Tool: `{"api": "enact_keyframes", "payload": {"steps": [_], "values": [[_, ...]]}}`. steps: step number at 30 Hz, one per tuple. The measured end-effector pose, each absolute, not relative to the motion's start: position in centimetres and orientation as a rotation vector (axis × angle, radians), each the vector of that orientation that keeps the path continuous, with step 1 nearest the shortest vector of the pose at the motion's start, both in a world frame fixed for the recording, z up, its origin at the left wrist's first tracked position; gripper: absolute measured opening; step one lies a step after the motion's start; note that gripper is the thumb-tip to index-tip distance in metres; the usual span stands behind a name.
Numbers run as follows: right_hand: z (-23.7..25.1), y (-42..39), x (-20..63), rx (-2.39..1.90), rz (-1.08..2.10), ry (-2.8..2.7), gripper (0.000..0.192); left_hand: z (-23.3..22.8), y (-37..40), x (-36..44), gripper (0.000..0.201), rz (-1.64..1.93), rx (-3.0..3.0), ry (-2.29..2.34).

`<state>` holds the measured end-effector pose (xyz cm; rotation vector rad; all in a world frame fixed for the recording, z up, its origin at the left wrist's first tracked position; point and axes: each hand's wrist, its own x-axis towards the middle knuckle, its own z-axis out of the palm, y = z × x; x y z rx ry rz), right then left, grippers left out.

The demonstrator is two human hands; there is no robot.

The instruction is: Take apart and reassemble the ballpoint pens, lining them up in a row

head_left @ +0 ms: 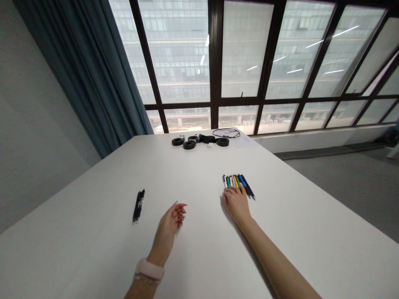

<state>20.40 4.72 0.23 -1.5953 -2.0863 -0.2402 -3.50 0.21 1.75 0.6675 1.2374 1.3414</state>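
With right hand (238, 202) curled over the row of pens (238, 180) toward the desk's (199, 257) right edge (holding one or merely touching, impossible to see), pinch lightly to avoid nudging its neighbours, with left hand (171, 218) loosely curled, empty, farther from that edge.

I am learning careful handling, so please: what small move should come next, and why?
Probably the right hand should pinch one of the slim, multicoloured pens lying in a row: it covers several near ends, while the left hand looks empty.
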Motion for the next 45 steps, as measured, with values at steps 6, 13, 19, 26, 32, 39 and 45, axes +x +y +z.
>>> {"api": "enact_keyframes", "payload": {"steps": [6, 13, 19, 26, 32, 39, 45], "values": [[0.4, 4.5, 20.2, -1.587, -0.272, -2.088, 0.020, 1.1, -0.1, -3.6, 0.044, 1.377, 0.955, 1.281], [1.1, 1.9, 17.0, -1.374, -0.075, -2.291, 0.020, 0.9, -0.4, -3.5, 0.048, 1.291, 1.216, 1.366], [1.4, -0.5, 14.3, -1.232, 0.081, -2.480, 0.024, 0.5, -0.7, -3.5, 0.049, 1.229, 1.290, 1.491], [1.2, 0.0, 14.6, -1.316, 0.143, -2.507, 0.029, 0.3, -1.3, -3.2, 0.045, 1.098, 1.484, 1.579], [1.3, -0.2, 14.5, -1.315, 0.158, -2.522, 0.031, 1.1, -2.3, -2.7, 0.032, 1.004, 1.917, 1.850], [1.1, -0.1, 14.4, -1.323, 0.164, -2.527, 0.034, 2.0, -1.5, -7.5, 0.028, 0.848, 2.080, 2.376], [0.8, 0.0, 14.5, -1.310, 0.144, -2.516, 0.036, 2.0, -1.7, -11.7, 0.038, 0.821, 1.767, 2.899]]}}
